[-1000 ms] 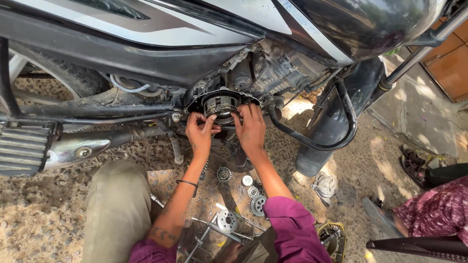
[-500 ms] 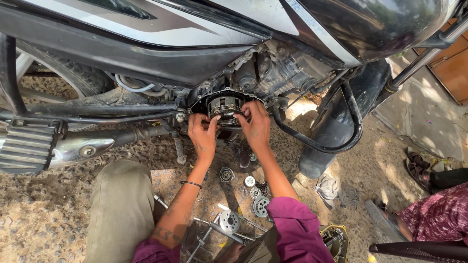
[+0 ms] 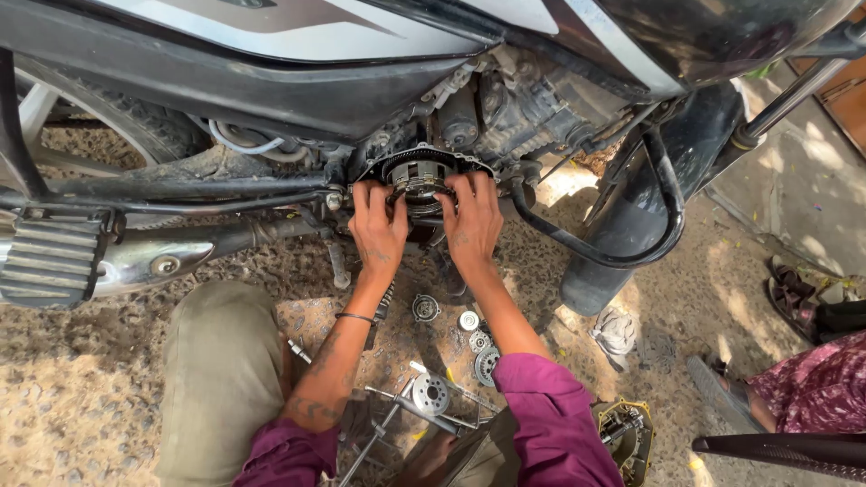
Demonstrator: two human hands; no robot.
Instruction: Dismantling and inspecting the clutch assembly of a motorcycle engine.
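We had our left hand (image 3: pixel 379 225) and right hand (image 3: pixel 471 221) curled, fingertips gripping opposite sides of the round clutch assembly (image 3: pixel 419 176), which sat straight ahead in the motorcycle engine (image 3: pixel 505 108), equally near both.

Bright daylight, harsh on the gravel ground (image 3: pixel 794 207) at right of the frame; deep shade beneath the motorcycle (image 3: pixel 271 81) across the top. Glare on the tank, upper right. Sharp centre, wide-angle bending at edges.
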